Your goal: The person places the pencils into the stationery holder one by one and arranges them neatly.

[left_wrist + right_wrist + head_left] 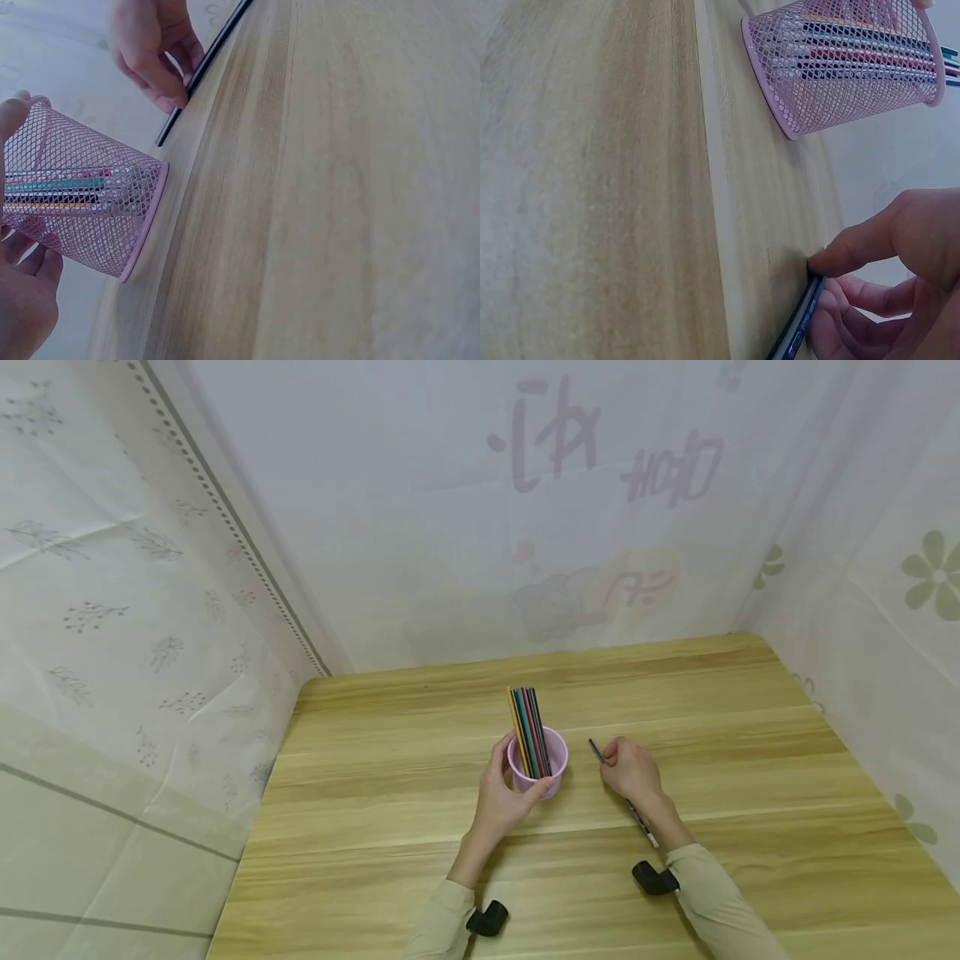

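Note:
A pink mesh pen holder stands on the table with several coloured pencils leaning inside it. My left hand grips the holder, thumb on the near side and fingers round its left. Through the mesh the pencils show yellow, green, red and dark. To the right of the holder, my right hand pinches a dark pencil between thumb and fingers. This pencil lies slantwise, low at the tabletop, its pale end toward me. The right wrist view shows the thumb on the pencil.
The wooden table has rounded far corners. Patterned cloth hangs behind it and along both sides. A black wrist device sits at the left sleeve, and another black device at the right sleeve.

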Tool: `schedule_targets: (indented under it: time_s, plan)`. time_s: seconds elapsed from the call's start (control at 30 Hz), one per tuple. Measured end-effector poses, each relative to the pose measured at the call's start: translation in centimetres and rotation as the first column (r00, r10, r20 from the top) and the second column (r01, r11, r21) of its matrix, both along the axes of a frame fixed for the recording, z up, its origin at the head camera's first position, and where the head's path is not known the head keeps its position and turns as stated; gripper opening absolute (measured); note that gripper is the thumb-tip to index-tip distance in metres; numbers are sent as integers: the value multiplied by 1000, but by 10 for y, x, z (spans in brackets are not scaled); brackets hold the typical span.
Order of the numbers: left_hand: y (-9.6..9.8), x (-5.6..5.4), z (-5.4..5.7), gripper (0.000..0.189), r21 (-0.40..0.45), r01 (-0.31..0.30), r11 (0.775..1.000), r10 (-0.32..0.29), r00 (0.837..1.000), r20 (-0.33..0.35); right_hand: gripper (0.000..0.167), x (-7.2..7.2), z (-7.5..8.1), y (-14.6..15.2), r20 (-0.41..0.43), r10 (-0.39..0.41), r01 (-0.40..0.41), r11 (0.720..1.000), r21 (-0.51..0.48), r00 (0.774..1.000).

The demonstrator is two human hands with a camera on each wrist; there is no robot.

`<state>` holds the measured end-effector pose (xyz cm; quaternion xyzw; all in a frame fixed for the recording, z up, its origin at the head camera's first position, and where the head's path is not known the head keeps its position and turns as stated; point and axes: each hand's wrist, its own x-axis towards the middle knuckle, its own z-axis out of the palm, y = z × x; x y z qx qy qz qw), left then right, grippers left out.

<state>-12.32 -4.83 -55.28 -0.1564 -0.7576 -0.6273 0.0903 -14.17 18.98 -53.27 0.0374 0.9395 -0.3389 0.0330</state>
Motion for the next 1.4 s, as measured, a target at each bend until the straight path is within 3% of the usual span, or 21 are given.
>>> schedule_targets:
  time_s: [0.27, 0.7, 0.9, 1.13, 1.4]
  plan:
    - [0, 1, 1, 90, -25, -11, 1000, 12, 1000, 25, 22, -4, 7, -2, -12, 29, -29, 999, 13, 1000]
    - [-1, 2, 3, 88, -45, -3, 999, 4, 1000, 20, 25, -10, 44, -14, -184, 35, -50, 996, -77, 982]
    - [-2, 2, 3, 87, -44, 1, 999, -1, 1000, 2, 23, -13, 63, -22, -268, 11, -44, 992, -120, 963]
    - [-2, 1, 0, 87, -35, -1, 999, 1, 1000, -3, 21, -18, 86, -30, -387, -13, -47, 988, -145, 922]
    - [-1, 1, 1, 87, -39, -1, 999, 0, 1000, -9, 20, -23, 114, -36, -440, -36, -54, 980, -191, 897]
